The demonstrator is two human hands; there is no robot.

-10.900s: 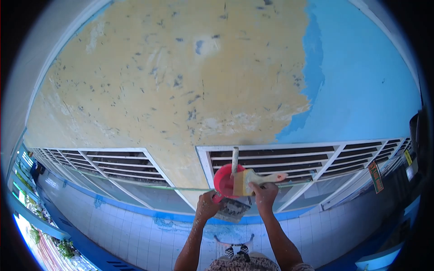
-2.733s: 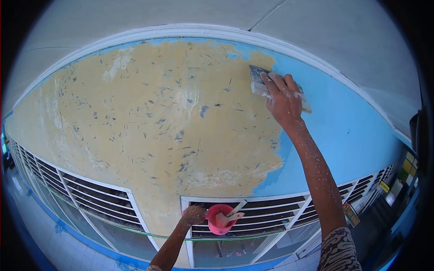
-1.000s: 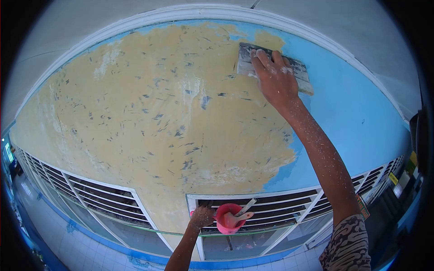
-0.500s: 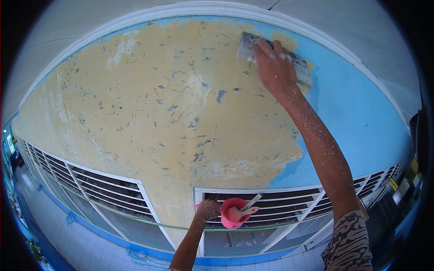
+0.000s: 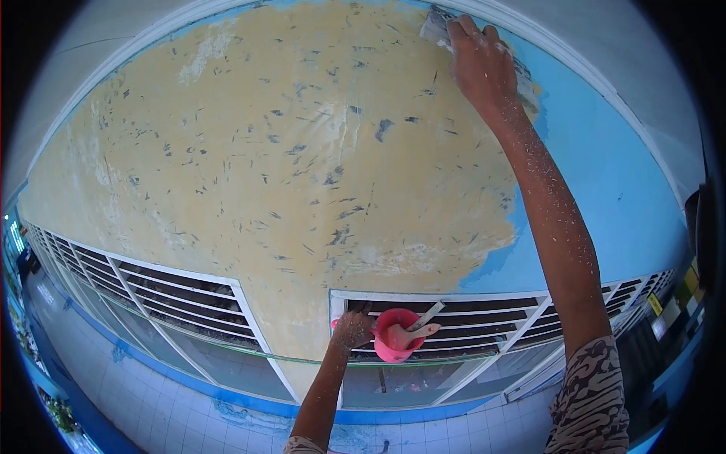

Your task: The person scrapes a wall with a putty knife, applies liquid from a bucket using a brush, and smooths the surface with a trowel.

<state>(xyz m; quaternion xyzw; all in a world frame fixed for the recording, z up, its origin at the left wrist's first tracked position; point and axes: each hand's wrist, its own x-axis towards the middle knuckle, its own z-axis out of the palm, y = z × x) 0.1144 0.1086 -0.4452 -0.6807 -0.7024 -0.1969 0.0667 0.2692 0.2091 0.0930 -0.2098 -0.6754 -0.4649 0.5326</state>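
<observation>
My right hand (image 5: 488,68) is closed around a wide, flat trowel (image 5: 523,82) smeared with pale material, held up at the top of the wall (image 5: 249,174). The blade lies along the border between the yellowish scraped area and the blue paint (image 5: 597,181). Lower down, my left hand (image 5: 354,330) grips the handle of a pink dipper (image 5: 391,351) in front of the window bars. A paintbrush (image 5: 423,331) and a flat, pale strip-like tool (image 5: 432,312) stick out of the dipper. White specks cover my right forearm.
White-framed windows with horizontal bars (image 5: 181,303) run along the lower wall, left and right. A white moulding (image 5: 87,110) edges the wall at the ceiling. Far below lies a tiled floor (image 5: 174,416). Dark objects stand at the right edge.
My right hand and the trowel have moved up and slightly right along the wall. The view has tilted a little downward, and the left hand keeps its hold on the dipper.
</observation>
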